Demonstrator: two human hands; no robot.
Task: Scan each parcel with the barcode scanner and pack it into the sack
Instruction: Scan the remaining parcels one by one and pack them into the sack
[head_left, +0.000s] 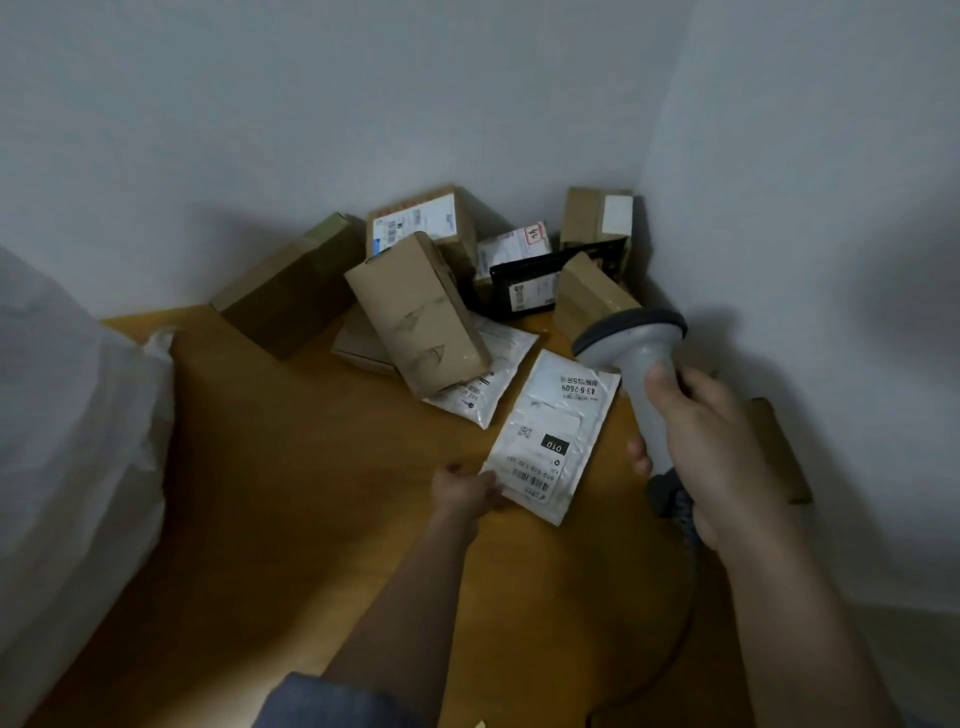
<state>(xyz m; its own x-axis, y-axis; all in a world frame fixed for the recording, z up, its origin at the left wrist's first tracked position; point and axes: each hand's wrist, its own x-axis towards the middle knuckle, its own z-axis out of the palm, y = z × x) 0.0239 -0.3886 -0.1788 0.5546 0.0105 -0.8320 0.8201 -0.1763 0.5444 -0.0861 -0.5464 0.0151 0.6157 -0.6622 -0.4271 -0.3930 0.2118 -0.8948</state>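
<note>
In the head view, the right hand (711, 441) is wrapped around the handle of a grey handheld barcode scanner (641, 374), thumb up along the grip, with the scanner's wide head pointing away toward the far pile and a dark cable (680, 613) trailing down from its base. The left hand (467, 491) reaches forward and pinches the near corner of a flat white padded mailer with printed labels (553, 436), which lies on the wooden floor (291, 493) just left of the scanner. Just beyond it, a second white padded mailer (491, 384) lies partly under a tilted brown cardboard box with tape across it (418, 312). Farther off, in the corner where the white walls (311, 104) meet, are more brown cardboard boxes (293, 286) and a black flat parcel (530, 283), heaped together. At the left edge stands a large white woven sack (67, 441), its surface crumpled.
</note>
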